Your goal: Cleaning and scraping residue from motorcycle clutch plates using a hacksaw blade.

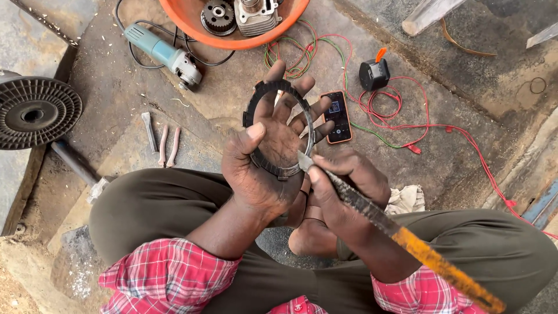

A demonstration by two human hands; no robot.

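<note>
My left hand (pixel 273 151) lies palm up with fingers spread, and a dark notched metal ring (pixel 251 109) rests on it, pinned by the thumb. My right hand (pixel 349 183) grips a long flat blade (pixel 401 235), rusty and orange toward its far end. The blade's tip touches the ring's lower right rim near my left palm. Both hands hover above my crossed legs in olive trousers.
On the concrete floor sit an orange basin (pixel 192 23) with engine parts, a teal angle grinder (pixel 165 55), a phone in an orange case (pixel 337 117), red and green wires (pixel 407 125), a small black device (pixel 374 74), a dark finned disc (pixel 35 111), small tools (pixel 163 142) and a rag (pixel 407 199).
</note>
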